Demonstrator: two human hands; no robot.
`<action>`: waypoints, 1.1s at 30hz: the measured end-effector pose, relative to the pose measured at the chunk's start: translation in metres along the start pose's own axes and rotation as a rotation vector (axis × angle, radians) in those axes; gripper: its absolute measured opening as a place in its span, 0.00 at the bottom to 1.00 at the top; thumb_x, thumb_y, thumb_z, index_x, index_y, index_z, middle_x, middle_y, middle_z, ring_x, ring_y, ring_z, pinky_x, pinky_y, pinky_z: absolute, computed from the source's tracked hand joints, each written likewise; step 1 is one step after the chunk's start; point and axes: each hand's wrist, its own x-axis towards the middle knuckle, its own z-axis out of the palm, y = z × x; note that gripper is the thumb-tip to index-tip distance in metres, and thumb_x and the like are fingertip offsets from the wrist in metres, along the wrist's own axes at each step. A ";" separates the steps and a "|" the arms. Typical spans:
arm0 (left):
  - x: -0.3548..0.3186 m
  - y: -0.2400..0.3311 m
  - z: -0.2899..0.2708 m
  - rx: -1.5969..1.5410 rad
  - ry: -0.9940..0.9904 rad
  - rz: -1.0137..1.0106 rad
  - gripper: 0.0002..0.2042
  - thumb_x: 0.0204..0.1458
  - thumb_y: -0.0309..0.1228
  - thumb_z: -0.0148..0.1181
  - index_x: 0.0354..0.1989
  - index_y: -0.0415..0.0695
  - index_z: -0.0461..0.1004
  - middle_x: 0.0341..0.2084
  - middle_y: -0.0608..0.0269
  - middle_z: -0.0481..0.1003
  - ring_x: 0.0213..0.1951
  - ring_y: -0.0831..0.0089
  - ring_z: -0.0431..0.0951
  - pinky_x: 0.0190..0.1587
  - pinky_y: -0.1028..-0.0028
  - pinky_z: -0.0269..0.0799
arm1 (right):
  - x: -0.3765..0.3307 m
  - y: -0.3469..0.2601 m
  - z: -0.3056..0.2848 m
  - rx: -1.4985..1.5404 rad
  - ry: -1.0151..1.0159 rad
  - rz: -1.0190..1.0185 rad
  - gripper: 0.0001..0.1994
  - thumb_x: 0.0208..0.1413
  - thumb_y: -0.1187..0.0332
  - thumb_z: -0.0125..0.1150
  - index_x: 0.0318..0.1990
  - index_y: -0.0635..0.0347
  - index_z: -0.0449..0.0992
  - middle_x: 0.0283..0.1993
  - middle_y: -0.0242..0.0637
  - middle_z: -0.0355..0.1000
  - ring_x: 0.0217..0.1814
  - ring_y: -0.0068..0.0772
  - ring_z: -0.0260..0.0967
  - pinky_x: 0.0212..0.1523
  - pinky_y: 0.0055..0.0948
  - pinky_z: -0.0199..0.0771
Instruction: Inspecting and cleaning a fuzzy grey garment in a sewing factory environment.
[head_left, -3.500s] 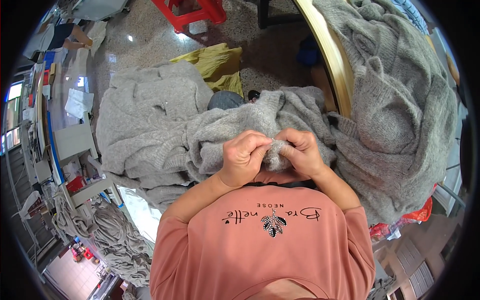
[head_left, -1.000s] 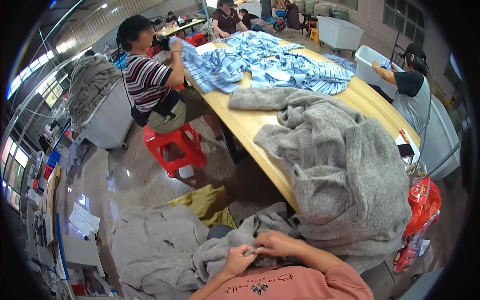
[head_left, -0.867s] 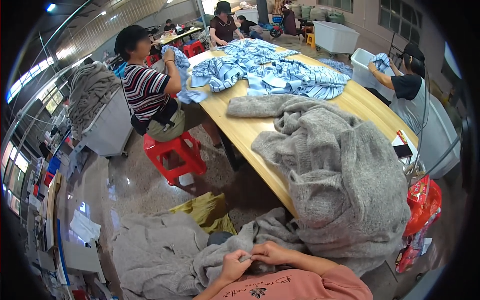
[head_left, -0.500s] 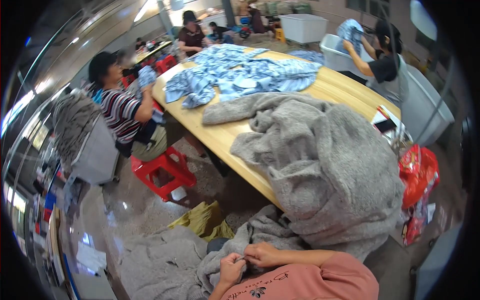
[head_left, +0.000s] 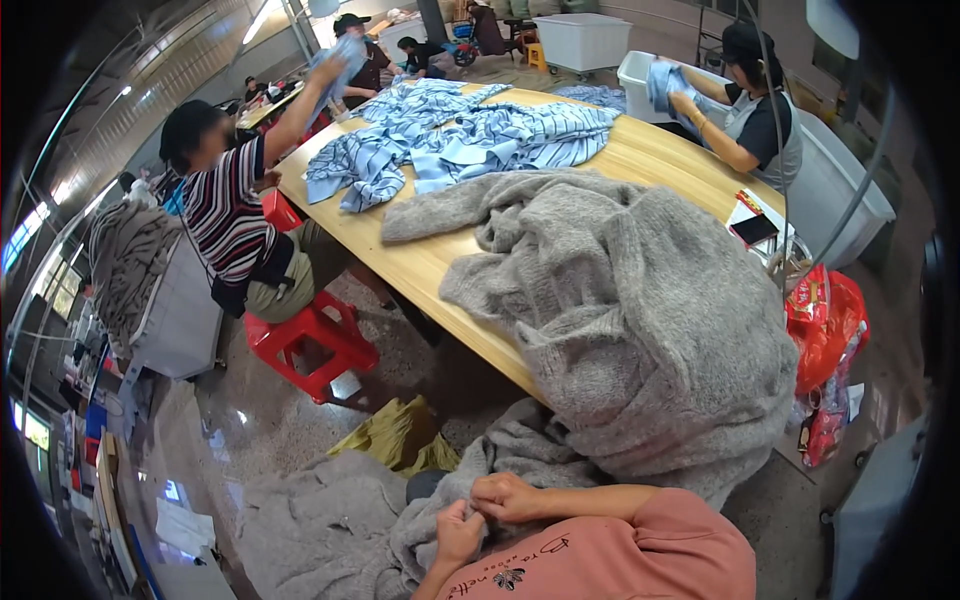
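Low in the frame, left hand and right hand pinch a soft, floppy grey knitted sweater on the lap; best gripped by bunched folds.

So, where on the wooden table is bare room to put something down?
The table is bare along its left edge beside the grey knit pile, and between the blue striped shirts and the phone. The near end is buried under grey knit.

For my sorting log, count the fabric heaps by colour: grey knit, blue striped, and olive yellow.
Grey knit heaps: 3 (table, lap, left cart)
Blue striped heaps: 1
Olive yellow cloth: 1
Total: 5
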 end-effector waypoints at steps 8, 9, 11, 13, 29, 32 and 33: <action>0.002 0.002 -0.006 -0.098 -0.023 0.071 0.05 0.40 0.21 0.55 0.17 0.38 0.67 0.15 0.75 0.64 0.19 0.89 0.59 0.19 0.85 0.53 | 0.007 -0.005 0.001 0.037 0.059 0.093 0.06 0.44 0.71 0.52 0.22 0.63 0.65 0.20 0.43 0.63 0.22 0.47 0.62 0.22 0.36 0.60; 0.003 0.009 -0.004 -0.198 0.014 0.005 0.05 0.40 0.21 0.54 0.17 0.39 0.67 0.15 0.75 0.64 0.19 0.89 0.58 0.19 0.85 0.53 | 0.008 -0.004 0.001 0.019 0.098 0.104 0.07 0.44 0.71 0.52 0.22 0.64 0.65 0.20 0.43 0.63 0.22 0.46 0.62 0.23 0.35 0.60; 0.005 0.009 -0.004 -0.419 0.049 -0.088 0.05 0.41 0.20 0.54 0.17 0.39 0.67 0.15 0.75 0.64 0.18 0.89 0.58 0.19 0.84 0.52 | 0.006 0.000 0.002 0.039 0.067 0.185 0.07 0.45 0.70 0.53 0.22 0.64 0.65 0.20 0.43 0.63 0.23 0.45 0.62 0.23 0.35 0.61; 0.004 0.007 -0.003 -0.481 0.073 -0.166 0.04 0.41 0.21 0.54 0.18 0.39 0.68 0.15 0.74 0.66 0.18 0.88 0.59 0.19 0.84 0.53 | 0.005 0.000 0.002 0.061 0.035 0.265 0.07 0.45 0.70 0.53 0.22 0.64 0.65 0.20 0.43 0.63 0.23 0.44 0.63 0.23 0.34 0.61; 0.013 0.010 -0.035 -0.791 0.279 -0.025 0.02 0.42 0.18 0.52 0.22 0.37 0.70 0.19 0.66 0.71 0.22 0.80 0.68 0.27 0.80 0.62 | -0.036 0.029 -0.018 0.674 -0.318 0.651 0.10 0.50 0.67 0.52 0.37 0.63 0.68 0.28 0.24 0.64 0.31 0.14 0.56 0.31 0.18 0.58; 0.007 0.014 -0.035 -0.820 0.232 -0.012 0.03 0.42 0.17 0.51 0.23 0.36 0.70 0.20 0.64 0.71 0.23 0.79 0.68 0.29 0.79 0.63 | -0.029 0.029 -0.012 0.682 -0.286 0.655 0.10 0.49 0.68 0.54 0.37 0.63 0.67 0.28 0.24 0.63 0.31 0.14 0.55 0.30 0.17 0.58; 0.005 0.016 -0.035 -0.866 0.195 -0.032 0.03 0.43 0.16 0.50 0.23 0.35 0.70 0.21 0.63 0.72 0.24 0.78 0.69 0.31 0.79 0.63 | -0.027 0.028 -0.009 0.682 -0.299 0.662 0.12 0.49 0.68 0.55 0.39 0.63 0.66 0.29 0.25 0.63 0.31 0.15 0.56 0.31 0.18 0.59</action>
